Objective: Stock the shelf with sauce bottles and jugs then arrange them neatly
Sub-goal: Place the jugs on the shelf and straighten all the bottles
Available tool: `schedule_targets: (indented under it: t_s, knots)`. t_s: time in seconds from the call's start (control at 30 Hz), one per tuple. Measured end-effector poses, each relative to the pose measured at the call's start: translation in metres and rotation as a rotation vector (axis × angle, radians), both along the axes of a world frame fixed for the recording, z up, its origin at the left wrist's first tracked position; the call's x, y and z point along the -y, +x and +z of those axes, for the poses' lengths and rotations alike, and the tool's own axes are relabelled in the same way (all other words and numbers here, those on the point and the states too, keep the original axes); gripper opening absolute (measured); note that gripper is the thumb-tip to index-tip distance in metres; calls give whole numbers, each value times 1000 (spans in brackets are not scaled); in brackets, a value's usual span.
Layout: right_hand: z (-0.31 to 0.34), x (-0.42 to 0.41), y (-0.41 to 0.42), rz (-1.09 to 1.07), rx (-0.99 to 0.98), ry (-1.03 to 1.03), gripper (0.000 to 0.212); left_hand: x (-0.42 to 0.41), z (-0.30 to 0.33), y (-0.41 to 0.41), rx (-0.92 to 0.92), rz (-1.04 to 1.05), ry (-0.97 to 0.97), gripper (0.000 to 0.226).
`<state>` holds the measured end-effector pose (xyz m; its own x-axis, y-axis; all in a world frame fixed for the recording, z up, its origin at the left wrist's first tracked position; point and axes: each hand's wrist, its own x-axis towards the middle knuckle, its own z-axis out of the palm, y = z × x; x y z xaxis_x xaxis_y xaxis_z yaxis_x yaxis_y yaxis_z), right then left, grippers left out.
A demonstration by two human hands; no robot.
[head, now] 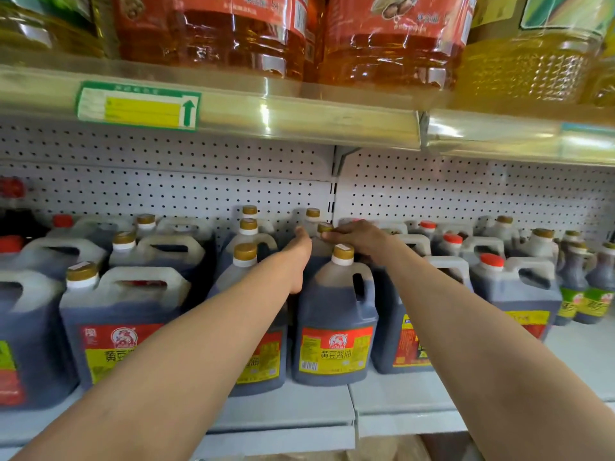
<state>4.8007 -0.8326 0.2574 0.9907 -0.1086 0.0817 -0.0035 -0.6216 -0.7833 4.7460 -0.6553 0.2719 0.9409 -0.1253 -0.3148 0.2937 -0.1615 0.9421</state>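
Dark soy sauce jugs with gold caps stand in rows on the grey shelf [286, 417]. The front jug [334, 327] of the middle row carries a red and yellow label. Behind it stands a second jug [320, 247], mostly hidden, its gold cap showing. My right hand [357, 239] reaches in from the right and grips this second jug near its cap and handle. My left hand [299, 257] lies against that jug's left side, thumb up; its fingers are hidden behind the jug. More gold-capped jugs [248, 227] line up to the left.
Red-capped jugs [512, 287] and small green-labelled bottles [592, 294] fill the right of the shelf. Large jugs [113, 324] crowd the left. Overhead, an upper shelf edge [233, 111] holds big oil bottles [392, 38]. A pegboard wall [166, 181] closes the back.
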Motion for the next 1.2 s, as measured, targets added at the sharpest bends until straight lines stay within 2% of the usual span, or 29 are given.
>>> schedule_targets:
  t_s: [0.13, 0.27, 0.4, 0.6, 0.8, 1.0, 1.1, 1.13, 1.2]
  knots:
    - [2, -1, 2, -23, -11, 13, 86, 0, 3, -2, -51, -13, -54, 71]
    - [6, -8, -9, -38, -17, 13, 44, -1, 4, -5, -96, -13, -63, 71]
    - [6, -8, -9, -46, 6, 8, 32, -1, 1, 0, -81, -22, -74, 67]
    - [6, -8, -10, -32, 8, -26, 31, 3, -4, 3, -82, -37, -66, 76]
    - [7, -10, -14, -43, -5, -25, 41, 4, -6, 3, -93, -7, -54, 80]
    - [4, -9, -14, 1, -42, -8, 78, 3, -4, -9, -52, 43, -50, 76]
    - [11, -11, -33, -43, 23, 4, 94, 4, -7, -17, 24, 69, -46, 67]
    - [14, -13, -41, -81, 67, 18, 96, 5, -10, -18, 50, 57, -36, 66]
    - [17, -16, -55, -113, 145, 54, 75, 7, -19, -24, 104, 20, -13, 68]
